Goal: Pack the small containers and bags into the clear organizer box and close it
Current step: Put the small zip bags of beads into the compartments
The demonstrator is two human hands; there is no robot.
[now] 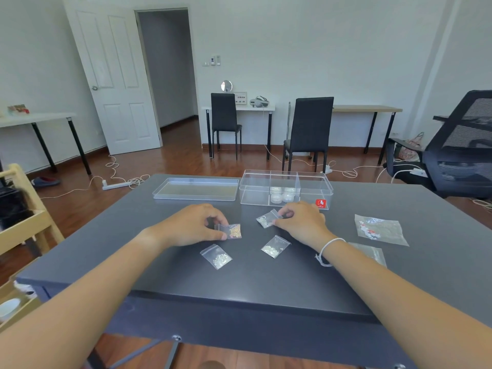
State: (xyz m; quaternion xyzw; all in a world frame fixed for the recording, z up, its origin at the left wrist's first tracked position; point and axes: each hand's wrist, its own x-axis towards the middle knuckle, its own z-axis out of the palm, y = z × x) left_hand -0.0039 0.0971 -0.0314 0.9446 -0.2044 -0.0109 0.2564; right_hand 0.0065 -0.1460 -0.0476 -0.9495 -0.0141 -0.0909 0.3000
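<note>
The clear organizer box (314,179) stands open at the far middle of the dark table, with small round white containers (282,196) in its centre compartment. Its clear lid (195,189) lies flat to the left. My left hand (190,225) pinches a small bag of gold bits (233,231) on the table. My right hand (302,222) pinches a small bag of silver bits (266,219) just in front of the box. Two more small bags, one on the left (217,257) and one on the right (275,246), lie nearer me.
Two larger flat bags lie on the table's right side, one farther back (379,229) and one (371,253) partly behind my right forearm. A black mesh office chair (452,150) stands at the right. A wooden rack (24,222) stands to the left of the table.
</note>
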